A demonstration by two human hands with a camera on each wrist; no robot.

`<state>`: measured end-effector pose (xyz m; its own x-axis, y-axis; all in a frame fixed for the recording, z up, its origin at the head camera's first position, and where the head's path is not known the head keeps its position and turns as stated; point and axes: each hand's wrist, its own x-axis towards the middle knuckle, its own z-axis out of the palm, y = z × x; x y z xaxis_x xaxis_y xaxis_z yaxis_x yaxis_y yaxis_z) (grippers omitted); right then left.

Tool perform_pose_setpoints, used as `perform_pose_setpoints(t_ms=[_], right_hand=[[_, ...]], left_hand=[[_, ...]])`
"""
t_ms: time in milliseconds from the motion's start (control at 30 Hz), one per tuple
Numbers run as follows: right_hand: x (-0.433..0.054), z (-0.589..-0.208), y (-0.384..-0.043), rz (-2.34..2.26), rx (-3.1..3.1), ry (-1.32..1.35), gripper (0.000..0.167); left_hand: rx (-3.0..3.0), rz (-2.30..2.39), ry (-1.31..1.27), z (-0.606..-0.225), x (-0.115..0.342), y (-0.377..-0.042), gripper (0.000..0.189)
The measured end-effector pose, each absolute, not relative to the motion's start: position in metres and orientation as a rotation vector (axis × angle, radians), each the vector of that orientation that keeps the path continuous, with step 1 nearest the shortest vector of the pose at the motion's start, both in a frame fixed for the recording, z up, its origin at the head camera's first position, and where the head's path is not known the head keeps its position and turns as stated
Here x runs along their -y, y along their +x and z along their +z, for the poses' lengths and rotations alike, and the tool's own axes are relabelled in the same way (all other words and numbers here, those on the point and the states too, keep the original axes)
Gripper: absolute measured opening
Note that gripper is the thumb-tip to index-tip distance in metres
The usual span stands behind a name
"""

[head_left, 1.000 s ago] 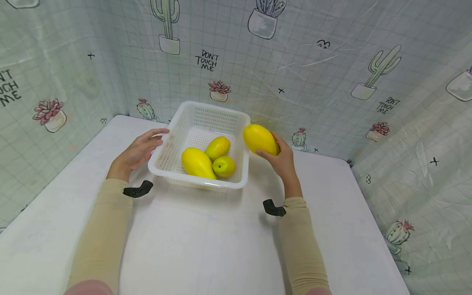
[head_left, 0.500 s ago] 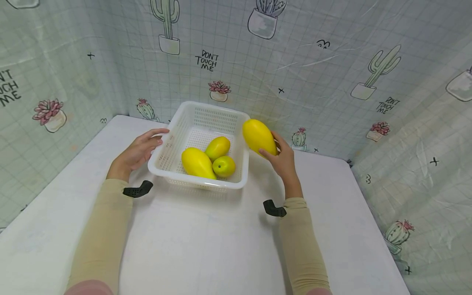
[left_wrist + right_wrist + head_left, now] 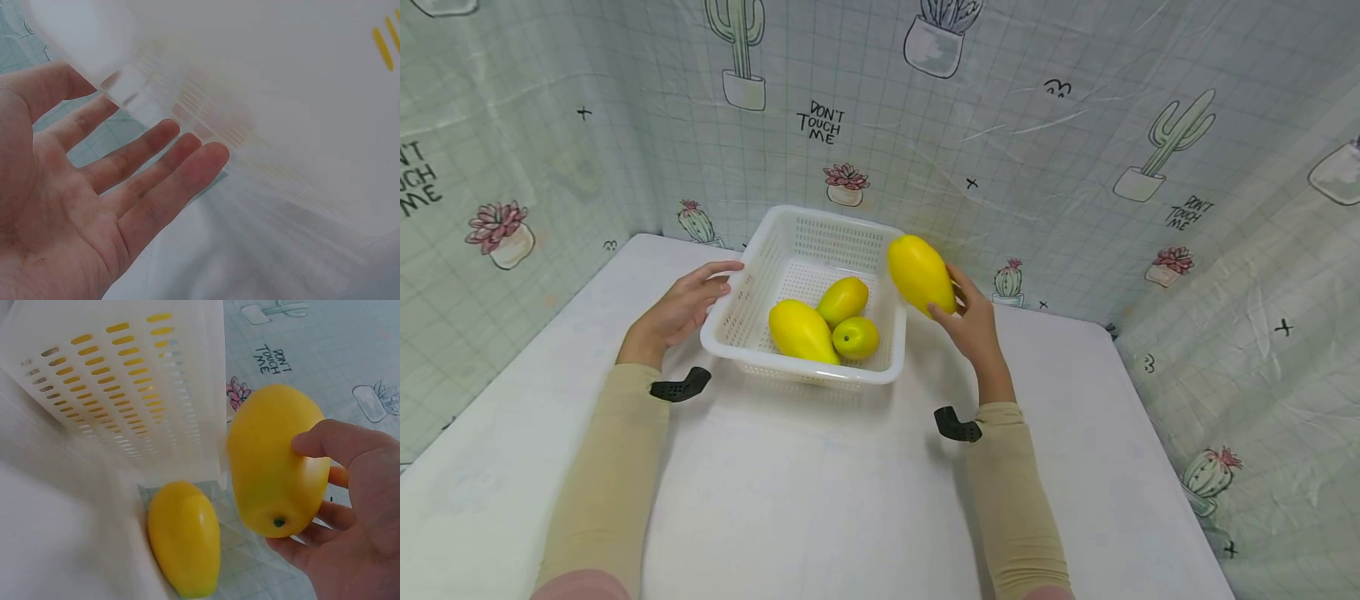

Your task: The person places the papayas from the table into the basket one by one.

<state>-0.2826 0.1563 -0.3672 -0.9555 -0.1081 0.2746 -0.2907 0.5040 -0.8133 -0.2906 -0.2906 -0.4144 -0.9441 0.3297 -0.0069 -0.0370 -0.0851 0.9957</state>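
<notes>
In the head view my right hand (image 3: pixel 973 321) holds a large yellow mango (image 3: pixel 920 273) at the basket's right rim, thumb on the near side and fingers behind. The right wrist view shows its dark stem end toward the palm. My left hand (image 3: pixel 679 310) touches the left rim of the white plastic basket (image 3: pixel 811 368). Its fingers (image 3: pixel 203 172) are mostly straight along the wall in the left wrist view. Inside the basket lie another large mango (image 3: pixel 801 332) and two smaller yellow-green fruits, one behind (image 3: pixel 842 301) and one in front (image 3: pixel 856 338).
Another mango (image 3: pixel 184 540) lies beside the basket wall in the right wrist view; the head view does not show it. The basket stands on a white table (image 3: pixel 820 483), with a cactus-print curtain (image 3: pixel 1037 167) behind and along the sides.
The mango in my right hand has tipped more upright and shifted slightly up and left, over the basket's right rim. My left hand and the basket have stayed put.
</notes>
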Motion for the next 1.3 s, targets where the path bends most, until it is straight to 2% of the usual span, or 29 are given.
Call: perform_pose_setpoints(t_ms=[533, 833, 1067, 1300], right_hand=[[-0.139, -0.336, -0.258, 1.460, 2.534, 0.379, 0.060], [-0.138, -0.336, -0.262, 1.474, 2.514, 0.357, 0.057], [-0.146, -0.359, -0.282, 1.459, 2.494, 0.342, 0.055], [-0.144, -0.360, -0.286, 1.413, 2.491, 0.350, 0.054]], left_hand=[[-1.978, 2.092, 0.270, -0.413, 0.289, -0.290, 0.046], [-1.964, 2.106, 0.266, -0.413, 0.289, -0.290, 0.046], [-1.958, 2.110, 0.284, -0.413, 0.289, -0.290, 0.045], [-1.947, 2.118, 0.288, -0.412, 0.289, -0.289, 0.045]])
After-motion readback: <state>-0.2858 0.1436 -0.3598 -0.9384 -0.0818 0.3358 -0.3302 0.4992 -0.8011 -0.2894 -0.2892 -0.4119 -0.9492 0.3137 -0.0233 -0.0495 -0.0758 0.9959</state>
